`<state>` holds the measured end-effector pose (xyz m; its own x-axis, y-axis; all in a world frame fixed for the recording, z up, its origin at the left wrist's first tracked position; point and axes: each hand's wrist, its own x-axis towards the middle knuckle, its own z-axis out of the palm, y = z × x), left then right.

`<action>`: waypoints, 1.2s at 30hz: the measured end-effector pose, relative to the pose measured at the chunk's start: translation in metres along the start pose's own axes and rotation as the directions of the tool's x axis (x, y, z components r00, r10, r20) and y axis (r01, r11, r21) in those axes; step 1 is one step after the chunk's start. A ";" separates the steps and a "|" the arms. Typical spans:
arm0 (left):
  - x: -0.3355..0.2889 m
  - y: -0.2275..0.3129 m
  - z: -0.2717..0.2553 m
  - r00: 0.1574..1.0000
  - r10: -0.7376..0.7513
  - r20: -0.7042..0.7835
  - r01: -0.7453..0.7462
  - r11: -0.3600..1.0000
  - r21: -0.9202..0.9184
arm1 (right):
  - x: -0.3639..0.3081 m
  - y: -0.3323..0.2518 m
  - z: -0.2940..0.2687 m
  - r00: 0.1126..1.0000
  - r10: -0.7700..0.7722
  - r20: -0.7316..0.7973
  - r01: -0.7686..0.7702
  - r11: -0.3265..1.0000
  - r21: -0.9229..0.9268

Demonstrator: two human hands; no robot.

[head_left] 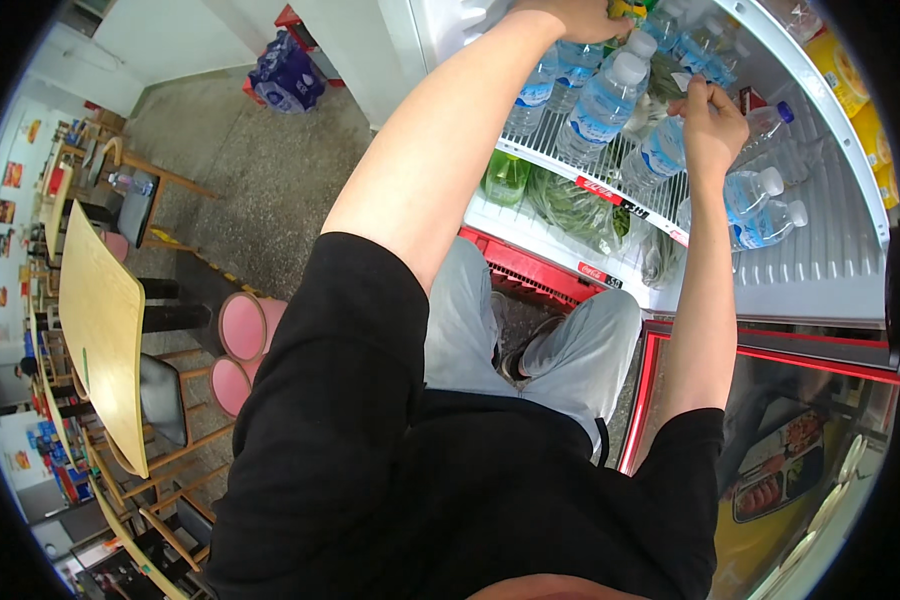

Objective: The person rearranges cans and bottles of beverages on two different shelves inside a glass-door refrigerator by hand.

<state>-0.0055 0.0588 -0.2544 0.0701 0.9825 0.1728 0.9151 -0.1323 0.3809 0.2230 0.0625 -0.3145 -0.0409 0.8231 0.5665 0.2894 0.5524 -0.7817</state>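
At one o'clock we are seeing clear, glossy plastic bottles [595, 115]; at two, thin, wrinkled, shiny plastic film [573, 208]; at four, a smooth, reflective door pane [825, 405]. At six we are noting matt cloth in the T-shirt [470, 500]; at nine, a smooth, wood-look tabletop [100, 330]; at ten, a stone-like, speckled floor [195, 130].

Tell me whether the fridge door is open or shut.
Open: the red-framed glass door stands swung aside, and the left hand and right hand reach in among water bottles.
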 end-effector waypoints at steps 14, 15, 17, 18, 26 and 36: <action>0.001 0.000 0.000 1.000 0.006 -0.018 -0.006 1.000 0.013 | 0.006 0.006 0.011 0.998 -0.065 -0.011 0.065 0.996 -0.058; 0.002 0.000 0.000 1.000 0.007 -0.018 -0.007 1.000 0.012 | 0.007 0.008 0.010 0.998 -0.065 -0.011 0.064 0.996 -0.060; 0.001 0.000 0.000 1.000 0.001 -0.012 -0.001 1.000 0.014 | 0.006 0.007 0.009 0.998 -0.062 -0.012 0.061 0.995 -0.077; 0.001 0.000 0.000 1.000 0.001 -0.012 -0.001 1.000 0.014 | 0.007 0.007 0.009 0.998 -0.062 -0.012 0.061 0.995 -0.077; 0.000 0.001 0.000 1.000 0.005 -0.020 -0.005 1.000 0.021 | 0.005 0.006 0.010 0.999 -0.043 -0.015 0.041 0.997 -0.064; 0.002 0.000 0.001 1.000 -0.004 -0.022 0.005 0.999 0.036 | 0.005 0.006 0.015 0.998 -0.069 -0.003 0.067 0.988 -0.136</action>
<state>-0.0054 0.0612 -0.2547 0.0578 0.9798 0.1917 0.9293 -0.1230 0.3483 0.2101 0.0718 -0.3199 -0.0574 0.7828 0.6196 0.4135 0.5836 -0.6989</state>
